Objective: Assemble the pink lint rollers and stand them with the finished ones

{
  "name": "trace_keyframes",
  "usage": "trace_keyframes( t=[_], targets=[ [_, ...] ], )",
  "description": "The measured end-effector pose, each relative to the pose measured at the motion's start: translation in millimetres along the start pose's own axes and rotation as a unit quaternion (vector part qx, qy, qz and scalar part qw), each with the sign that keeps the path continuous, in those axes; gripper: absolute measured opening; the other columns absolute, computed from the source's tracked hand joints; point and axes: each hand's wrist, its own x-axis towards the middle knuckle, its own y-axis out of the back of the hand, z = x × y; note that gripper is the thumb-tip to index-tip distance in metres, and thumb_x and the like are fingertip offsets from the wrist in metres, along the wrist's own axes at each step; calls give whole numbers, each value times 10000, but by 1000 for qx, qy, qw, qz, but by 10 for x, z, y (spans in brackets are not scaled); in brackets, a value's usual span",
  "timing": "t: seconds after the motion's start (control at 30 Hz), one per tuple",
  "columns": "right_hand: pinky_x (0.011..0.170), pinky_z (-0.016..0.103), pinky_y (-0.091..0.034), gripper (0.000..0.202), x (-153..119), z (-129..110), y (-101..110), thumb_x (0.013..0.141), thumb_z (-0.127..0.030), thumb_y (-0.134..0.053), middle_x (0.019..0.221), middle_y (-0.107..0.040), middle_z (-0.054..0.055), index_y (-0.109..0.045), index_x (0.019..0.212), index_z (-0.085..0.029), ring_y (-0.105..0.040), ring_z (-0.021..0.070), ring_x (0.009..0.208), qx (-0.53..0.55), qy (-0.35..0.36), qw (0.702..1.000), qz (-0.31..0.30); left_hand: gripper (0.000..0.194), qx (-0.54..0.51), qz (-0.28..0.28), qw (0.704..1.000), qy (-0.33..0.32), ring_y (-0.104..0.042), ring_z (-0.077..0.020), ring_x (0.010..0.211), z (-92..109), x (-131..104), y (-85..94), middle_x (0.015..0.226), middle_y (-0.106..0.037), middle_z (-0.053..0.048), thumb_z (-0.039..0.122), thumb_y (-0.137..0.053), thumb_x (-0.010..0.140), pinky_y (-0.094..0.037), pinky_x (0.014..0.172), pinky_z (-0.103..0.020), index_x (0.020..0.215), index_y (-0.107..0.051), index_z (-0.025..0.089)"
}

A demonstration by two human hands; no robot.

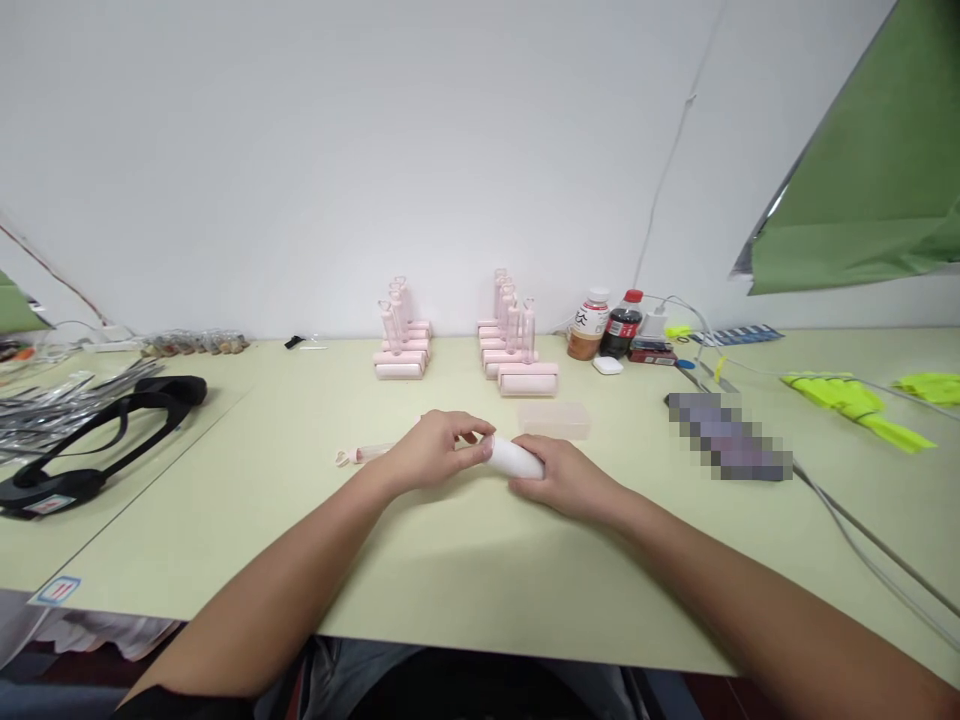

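Observation:
A white lint roller refill (514, 458) is held slightly tilted above the pale yellow-green table (450, 570). My right hand (566, 475) wraps around its right end. At the left end, the thumb and fingers of my left hand (435, 450) pinch the roll's edge. A pink clear handle (364, 454) lies on the table, partly hidden behind my left hand. Just beyond my right hand lies a translucent pink cover (555, 420). Farther back, several assembled pink lint rollers stand in a left row (401, 345) and a right row (525, 350).
At the back right are a supplement bottle (587, 325), a cola bottle (622, 325) and a small white case (607, 366). A pixelated phone-like object (727, 437), cables and neon yellow fabric (844, 400) lie to the right. A black headset-like frame (105, 440) lies left.

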Motion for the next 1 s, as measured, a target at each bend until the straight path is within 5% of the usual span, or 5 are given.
trace_keyframes(
  t=[0.5,1.0],
  targets=[
    [654,281,-419,256,-16,23,63,748,-256,-643,933,-662,21,-670,1001,-228,-604,203,809,-1,7,999,-39,382,-59,-102,993,23,-680,-204,925,-322,41,-2,980,-755,-29,343,-634,806,-493,801,-279,1167,-682,227],
    [643,281,-426,288,26,92,64,750,-318,-656,930,-681,26,-667,1017,-211,-617,217,805,31,-13,999,-21,321,-103,-6,994,24,-618,-145,764,-333,92,-173,827,-684,-11,198,-587,739,-481,705,-245,1045,-682,189]
  ],
)
